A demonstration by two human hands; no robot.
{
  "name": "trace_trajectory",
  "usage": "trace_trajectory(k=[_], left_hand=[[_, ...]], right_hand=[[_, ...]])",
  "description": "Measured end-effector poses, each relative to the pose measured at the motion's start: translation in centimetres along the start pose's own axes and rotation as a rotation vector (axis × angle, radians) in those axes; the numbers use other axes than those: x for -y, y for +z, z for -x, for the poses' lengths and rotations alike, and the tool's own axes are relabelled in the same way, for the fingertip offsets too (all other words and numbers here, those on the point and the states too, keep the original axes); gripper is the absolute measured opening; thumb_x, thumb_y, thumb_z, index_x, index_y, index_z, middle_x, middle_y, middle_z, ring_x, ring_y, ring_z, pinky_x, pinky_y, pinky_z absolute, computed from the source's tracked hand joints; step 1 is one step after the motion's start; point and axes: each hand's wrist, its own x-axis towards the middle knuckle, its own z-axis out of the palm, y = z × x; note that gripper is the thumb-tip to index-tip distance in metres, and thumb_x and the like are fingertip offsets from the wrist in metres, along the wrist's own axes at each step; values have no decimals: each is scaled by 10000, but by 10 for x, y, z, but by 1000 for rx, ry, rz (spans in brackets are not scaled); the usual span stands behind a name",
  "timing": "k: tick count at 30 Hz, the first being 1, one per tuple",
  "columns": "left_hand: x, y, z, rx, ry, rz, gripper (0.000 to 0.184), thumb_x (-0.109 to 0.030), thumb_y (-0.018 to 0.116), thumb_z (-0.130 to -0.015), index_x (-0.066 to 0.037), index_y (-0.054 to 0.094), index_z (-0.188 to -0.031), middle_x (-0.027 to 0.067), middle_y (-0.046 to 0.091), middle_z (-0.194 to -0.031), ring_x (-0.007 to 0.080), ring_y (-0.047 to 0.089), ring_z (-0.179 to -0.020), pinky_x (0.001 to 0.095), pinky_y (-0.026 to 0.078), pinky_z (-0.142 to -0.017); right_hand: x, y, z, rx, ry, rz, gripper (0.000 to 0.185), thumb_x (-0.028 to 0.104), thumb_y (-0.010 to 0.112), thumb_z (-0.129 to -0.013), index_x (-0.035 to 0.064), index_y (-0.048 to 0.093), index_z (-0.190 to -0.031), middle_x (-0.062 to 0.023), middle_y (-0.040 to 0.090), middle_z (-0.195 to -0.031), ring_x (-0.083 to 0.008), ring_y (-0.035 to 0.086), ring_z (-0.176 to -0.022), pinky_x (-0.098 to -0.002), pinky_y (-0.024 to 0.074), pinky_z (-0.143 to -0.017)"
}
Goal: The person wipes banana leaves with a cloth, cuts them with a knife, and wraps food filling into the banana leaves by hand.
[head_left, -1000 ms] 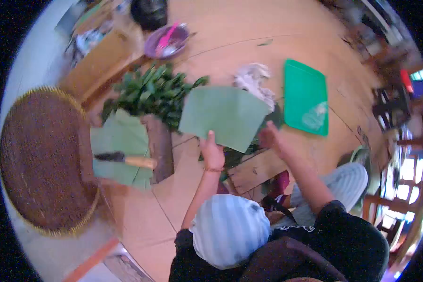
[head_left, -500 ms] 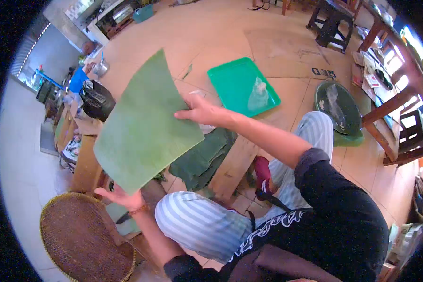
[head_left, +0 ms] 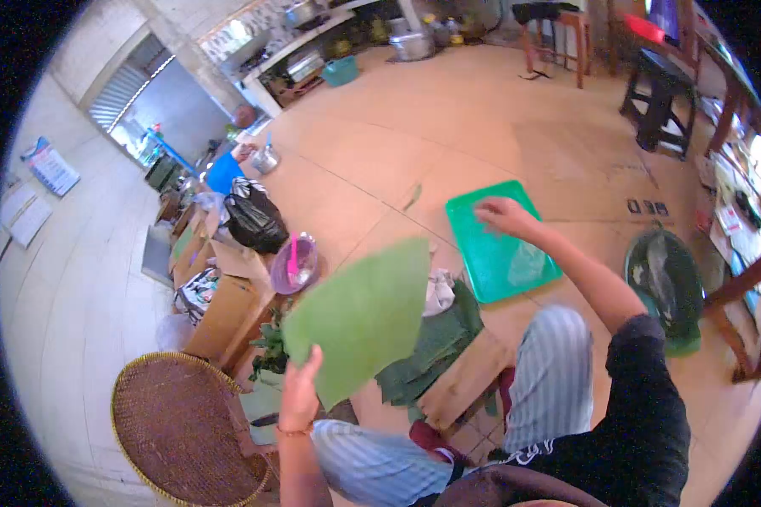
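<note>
A large green leaf piece [head_left: 359,317] is held up by its lower left edge in my left hand [head_left: 300,397], thumb on its face. Away from the leaf, my right hand [head_left: 506,217] hangs over the green tray [head_left: 490,258], its fingers bent and blurred; whether anything is between them I cannot make out. Beneath the held piece lies a stack of darker green leaves [head_left: 435,351], beside a wooden board [head_left: 463,380]. A whitish cloth [head_left: 439,291] lies at the stack's far end. Part of a dark knife blade [head_left: 265,419] shows left of my left wrist.
A round woven tray [head_left: 182,431] lies at the lower left. Behind it are a cardboard box [head_left: 224,317], a purple bowl [head_left: 304,275] with a pink handle and a black plastic bag [head_left: 254,220]. At the right are a dark basin [head_left: 664,283] and a black stool [head_left: 659,106].
My right hand has let go of the leaf piece and moved right, over the green tray. My left hand now grips the leaf's edge. The view has tilted up toward the room.
</note>
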Motion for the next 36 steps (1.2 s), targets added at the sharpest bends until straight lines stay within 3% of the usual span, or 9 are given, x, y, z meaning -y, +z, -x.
trace_trajectory(k=[2,3,6,9,13,17,22,25,36], left_hand=[[7,8,2,-71,-71,-177,441,-316,520,-884,19,484,-1169,106,540,-1133,199,527,-1000,310,425,-843],[4,19,6,-107,-108,-239,444,-324,518,-885,24,490,-1161,107,542,-1130,196,528,-994,304,424,-838],[29,9,4,-139,-34,-510,451,-324,521,-885,37,491,-1153,108,545,-1119,188,529,-978,295,422,-831],[27,19,4,-265,-218,-389,452,-306,540,-877,37,482,-1164,120,552,-1093,201,535,-967,295,422,-829],[38,26,-4,-416,-363,-74,438,-280,544,-875,25,468,-1180,122,551,-1086,230,542,-964,331,436,-832],[70,13,-16,-395,-331,-60,443,-276,521,-885,37,445,-1190,126,540,-1103,251,547,-956,380,454,-823],[96,15,-35,-358,-357,207,449,-310,481,-902,18,432,-1206,119,520,-1138,252,532,-989,388,445,-844],[101,17,-39,-357,-318,214,457,-329,461,-910,5,421,-1220,108,511,-1157,247,519,-1014,387,434,-864],[113,42,-39,-344,-263,484,431,-326,402,-933,-12,419,-1228,87,513,-1165,224,517,-1027,368,431,-871]], right_hand=[[-102,-4,-4,-128,89,342,302,286,568,-805,-10,591,-854,-144,596,-688,-224,589,-611,-370,464,-558],[-158,3,1,-236,-14,456,319,303,572,-790,-10,593,-845,-172,602,-720,-286,588,-653,-410,460,-602],[-209,27,28,-92,307,660,374,349,598,-756,25,586,-943,-220,602,-902,-334,597,-842,-425,481,-712],[-240,54,55,-164,330,953,424,361,610,-737,35,563,-1005,-260,532,-1083,-345,554,-973,-419,473,-782],[-328,85,69,-111,251,701,291,180,510,-801,18,545,-1040,-229,496,-1123,-343,505,-1034,-420,443,-833],[-310,66,60,-118,116,344,260,57,434,-807,24,544,-1040,-202,518,-1061,-342,534,-952,-413,452,-809],[-296,11,20,-213,259,466,295,90,461,-792,57,539,-1074,-153,528,-1107,-295,506,-1031,-385,403,-893],[-322,-1,23,-65,-87,1237,309,114,466,-786,75,539,-1083,-123,535,-1102,-263,503,-1049,-381,394,-894],[-320,11,6,-81,286,719,448,264,666,-693,34,553,-1062,-127,627,-927,-257,606,-848,-372,476,-749]])
